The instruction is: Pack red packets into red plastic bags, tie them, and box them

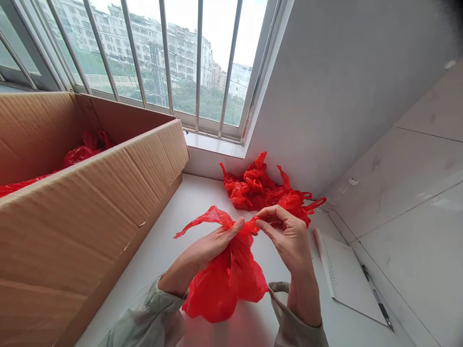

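Observation:
A thin red plastic bag (227,279) hangs over the white table, gathered at its neck between both hands. My left hand (213,243) is closed around the neck, thumb on top, with one loose handle of the bag sticking out to the left. The fingertips of my right hand (285,233) pinch the bag's other end near the knot-like twist. What is inside the bag cannot be made out. Just behind my hands lies a pile of crumpled red plastic bags (260,183), against the wall.
On the left stands a large open cardboard box (108,207) with red bags (81,153) inside. A spiral notebook (352,279) and a pen (382,308) lie at the right on the white table (159,255). A barred window (173,67) is behind.

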